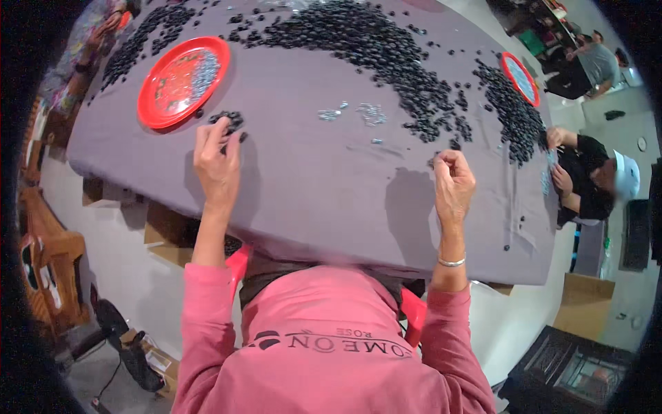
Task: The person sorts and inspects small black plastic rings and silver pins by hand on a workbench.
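My left hand (218,162) is over the table at the left, fingers curled and closed around a small black piece that shows darkly between thumb and fingertips. Just beyond it lies a small clump of black pieces (232,121). Further right, my right hand (455,183) pinches a small dark piece (434,161) at its fingertips; its exact kind is too small to tell. Past that hand spreads a large pile of round black pieces (365,41). Between my hands and that pile are small heaps of shiny silvery bits (372,114).
A red-rimmed plate (149,110) with silvery bits sits at the left on the grey tablecloth (324,200). Another red-rimmed plate (511,69) is at the far right, beside more black pieces (512,114). A person in black (589,176) works at the right edge; another person's arm (83,69) is far left.
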Demonstrator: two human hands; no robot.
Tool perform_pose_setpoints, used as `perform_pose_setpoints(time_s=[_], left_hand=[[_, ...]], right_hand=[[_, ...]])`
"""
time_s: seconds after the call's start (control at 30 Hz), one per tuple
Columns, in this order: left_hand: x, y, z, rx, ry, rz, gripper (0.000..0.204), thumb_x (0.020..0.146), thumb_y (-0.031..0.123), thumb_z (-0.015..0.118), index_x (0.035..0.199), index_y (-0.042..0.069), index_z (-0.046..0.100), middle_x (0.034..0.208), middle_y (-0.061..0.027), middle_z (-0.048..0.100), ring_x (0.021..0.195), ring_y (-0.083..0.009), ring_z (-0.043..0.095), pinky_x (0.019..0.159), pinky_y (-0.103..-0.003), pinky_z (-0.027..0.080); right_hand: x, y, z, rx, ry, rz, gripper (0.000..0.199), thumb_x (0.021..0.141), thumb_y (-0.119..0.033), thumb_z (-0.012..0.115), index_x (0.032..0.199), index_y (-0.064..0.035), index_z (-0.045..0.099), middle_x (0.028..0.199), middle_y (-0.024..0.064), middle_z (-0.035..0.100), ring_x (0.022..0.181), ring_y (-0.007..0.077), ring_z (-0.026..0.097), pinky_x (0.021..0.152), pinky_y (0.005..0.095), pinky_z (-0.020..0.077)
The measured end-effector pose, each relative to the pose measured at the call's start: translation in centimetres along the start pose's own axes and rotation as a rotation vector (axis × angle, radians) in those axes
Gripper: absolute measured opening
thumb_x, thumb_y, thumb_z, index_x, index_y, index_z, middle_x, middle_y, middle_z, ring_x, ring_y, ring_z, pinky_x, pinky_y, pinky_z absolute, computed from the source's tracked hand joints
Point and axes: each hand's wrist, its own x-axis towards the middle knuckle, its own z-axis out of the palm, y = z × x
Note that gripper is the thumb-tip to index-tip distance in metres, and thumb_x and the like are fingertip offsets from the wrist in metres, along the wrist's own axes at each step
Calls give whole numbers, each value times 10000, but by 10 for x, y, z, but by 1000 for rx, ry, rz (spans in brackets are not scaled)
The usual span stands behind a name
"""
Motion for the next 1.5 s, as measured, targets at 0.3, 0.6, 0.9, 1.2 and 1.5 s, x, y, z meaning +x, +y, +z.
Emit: perform_pose_setpoints(time_s=[0.3,0.6,0.9,1.2,1.5], left_hand=[[-38,57,35,-261,-81,31,234,821,-39,606,1046,22,627,870,-46,538,701,-121,545,573,-237,446],[-58,89,62,-538,-367,-137,249,793,-9,650,1040,7,619,869,-36,541,751,-114,555,632,-232,472],[-58,82,57,-522,-386,-137,250,791,-5,650,1039,14,622,866,-49,558,776,-134,585,653,-244,494],[-59,69,51,-505,-386,-101,230,797,0,647,1024,10,615,856,-50,554,755,-132,568,676,-248,474],[-58,69,47,-533,-378,-122,228,788,-17,637,1015,-2,617,862,-71,581,764,-163,597,701,-271,492]], right_hand=[[41,55,-99,-433,46,24,148,835,-91,615,951,-2,641,680,-20,555,626,50,466,552,217,383],[45,48,-69,-514,-160,-185,265,769,-112,650,1009,-2,621,844,113,592,711,193,558,652,318,457],[43,22,-15,-331,-241,-268,250,741,-38,640,988,2,619,821,104,564,663,184,530,626,293,446],[49,27,-20,-136,-90,-184,108,844,-32,613,943,-12,648,790,-19,582,696,38,480,613,194,395],[32,11,-9,-126,-201,-214,45,854,-23,613,888,-10,639,762,-34,564,663,31,462,578,192,385]])
